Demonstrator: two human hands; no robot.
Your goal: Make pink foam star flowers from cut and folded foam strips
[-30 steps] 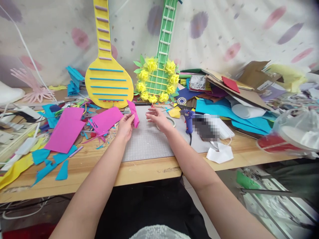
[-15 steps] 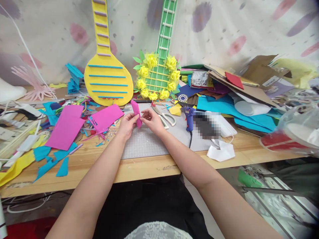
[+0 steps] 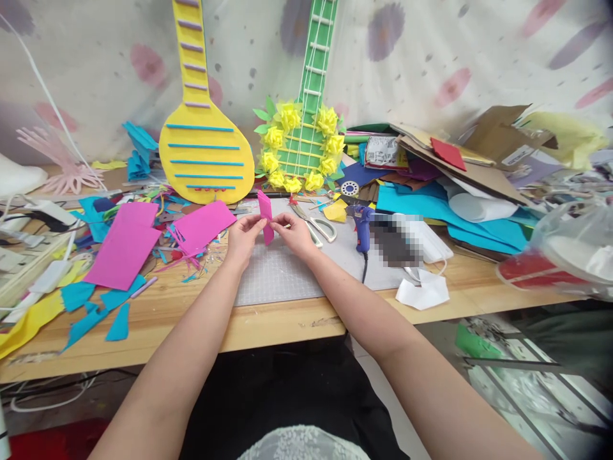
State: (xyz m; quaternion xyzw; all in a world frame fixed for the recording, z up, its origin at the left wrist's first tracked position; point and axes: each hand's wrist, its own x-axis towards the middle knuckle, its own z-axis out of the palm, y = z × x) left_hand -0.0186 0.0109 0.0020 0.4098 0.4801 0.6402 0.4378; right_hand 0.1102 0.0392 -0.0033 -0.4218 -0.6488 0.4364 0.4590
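Note:
A narrow folded strip of magenta paper (image 3: 265, 206) stands upright between my hands, above the grey cutting mat (image 3: 272, 281). My left hand (image 3: 243, 237) pinches its left edge with thumb and fingers. From the other side my right hand (image 3: 293, 234) grips it with thumb and fingertips. Scissors (image 3: 322, 229) lie just beyond my right hand, and a blue glue gun (image 3: 363, 227) rests further right on the mat. To the left of my left hand lies a magenta sheet (image 3: 205, 225) with thin cut strips beside it.
A yellow paper lute shape (image 3: 207, 153) and a green one with yellow flowers (image 3: 306, 144) lean at the back. Larger magenta sheets (image 3: 124, 252) and blue scraps (image 3: 118, 321) lie left. Stacked blue sheets (image 3: 431, 207) and a plastic-covered bucket (image 3: 536, 268) stand right.
My right fingers have closed in on the folded magenta strip, which now stands more upright and slightly further right. The view has shifted slightly.

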